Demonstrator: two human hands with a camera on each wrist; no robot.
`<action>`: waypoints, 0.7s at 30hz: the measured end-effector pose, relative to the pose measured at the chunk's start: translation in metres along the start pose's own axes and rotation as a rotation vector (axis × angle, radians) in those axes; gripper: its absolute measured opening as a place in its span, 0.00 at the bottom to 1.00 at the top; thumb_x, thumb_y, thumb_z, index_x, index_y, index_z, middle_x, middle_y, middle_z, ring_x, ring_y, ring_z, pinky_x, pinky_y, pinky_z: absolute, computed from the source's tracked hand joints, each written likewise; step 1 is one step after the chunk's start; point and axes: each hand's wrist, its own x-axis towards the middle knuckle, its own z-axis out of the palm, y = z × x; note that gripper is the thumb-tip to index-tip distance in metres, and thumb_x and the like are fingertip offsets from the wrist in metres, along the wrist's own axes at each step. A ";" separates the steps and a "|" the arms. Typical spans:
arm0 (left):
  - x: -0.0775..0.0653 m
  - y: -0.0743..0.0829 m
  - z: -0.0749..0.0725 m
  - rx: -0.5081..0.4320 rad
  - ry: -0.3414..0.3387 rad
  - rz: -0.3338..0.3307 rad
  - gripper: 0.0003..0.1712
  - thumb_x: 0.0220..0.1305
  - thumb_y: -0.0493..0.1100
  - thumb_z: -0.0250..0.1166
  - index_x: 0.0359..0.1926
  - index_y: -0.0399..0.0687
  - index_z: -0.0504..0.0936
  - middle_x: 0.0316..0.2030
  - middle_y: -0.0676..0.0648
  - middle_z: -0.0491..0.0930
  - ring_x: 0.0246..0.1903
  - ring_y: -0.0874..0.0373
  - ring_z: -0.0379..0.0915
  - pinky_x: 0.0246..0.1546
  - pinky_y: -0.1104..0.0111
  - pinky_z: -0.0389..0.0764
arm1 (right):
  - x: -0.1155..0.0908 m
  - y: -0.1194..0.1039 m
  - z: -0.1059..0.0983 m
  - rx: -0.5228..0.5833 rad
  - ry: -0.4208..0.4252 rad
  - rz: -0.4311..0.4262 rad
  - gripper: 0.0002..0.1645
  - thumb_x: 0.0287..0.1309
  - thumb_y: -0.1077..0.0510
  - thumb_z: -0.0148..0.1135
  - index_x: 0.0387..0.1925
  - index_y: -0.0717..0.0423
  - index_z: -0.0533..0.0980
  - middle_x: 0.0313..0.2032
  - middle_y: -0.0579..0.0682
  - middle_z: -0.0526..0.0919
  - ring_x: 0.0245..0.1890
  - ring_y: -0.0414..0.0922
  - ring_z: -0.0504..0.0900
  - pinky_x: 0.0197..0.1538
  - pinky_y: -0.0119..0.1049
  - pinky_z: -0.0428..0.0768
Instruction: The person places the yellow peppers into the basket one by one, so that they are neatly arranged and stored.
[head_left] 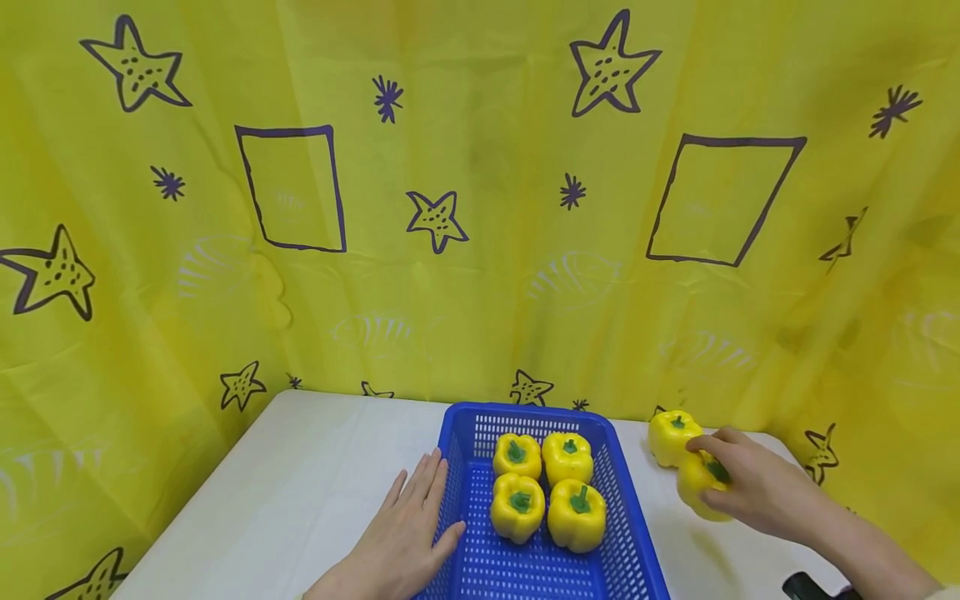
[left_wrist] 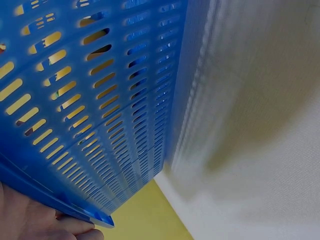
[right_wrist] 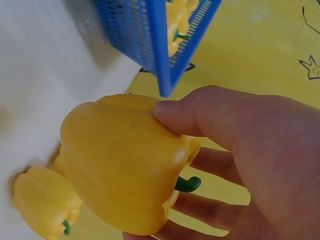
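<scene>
My right hand (head_left: pixel 765 483) grips a yellow bell pepper (head_left: pixel 699 487) over the table, to the right of the blue basket (head_left: pixel 637 533). In the right wrist view, thumb and fingers go round this pepper (right_wrist: pixel 122 165), its green stem facing the palm. Another yellow bell pepper (head_left: pixel 671 437) stands on the table just behind it. Several yellow bell peppers (head_left: pixel 517 508) sit inside the basket, stems up. My left hand (head_left: pixel 401 533) rests on the basket's left rim with straight fingers, the thumb spread over the inside. From the left wrist, the slotted basket wall (left_wrist: pixel 100 100) shows beside those fingertips.
The basket stands on a white table (head_left: pixel 315 475). A yellow curtain (head_left: pixel 480 292) with starfish drawings hangs behind and at both sides. A dark object (head_left: pixel 806 586) shows under the right forearm at the bottom edge.
</scene>
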 end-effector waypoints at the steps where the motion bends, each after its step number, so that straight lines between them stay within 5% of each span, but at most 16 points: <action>1: 0.000 0.000 0.000 0.000 -0.001 0.000 0.47 0.71 0.65 0.47 0.76 0.36 0.52 0.78 0.39 0.47 0.78 0.42 0.43 0.74 0.41 0.48 | 0.001 -0.002 -0.001 -0.003 0.002 -0.002 0.30 0.42 0.55 0.75 0.50 0.58 0.80 0.42 0.53 0.79 0.34 0.42 0.76 0.36 0.38 0.78; 21: 0.000 0.001 0.000 0.005 0.019 0.011 0.47 0.72 0.64 0.48 0.76 0.35 0.52 0.78 0.38 0.49 0.77 0.42 0.44 0.74 0.41 0.49 | 0.005 -0.051 -0.030 0.060 0.001 -0.049 0.29 0.45 0.55 0.75 0.53 0.48 0.79 0.46 0.48 0.78 0.34 0.39 0.76 0.29 0.27 0.75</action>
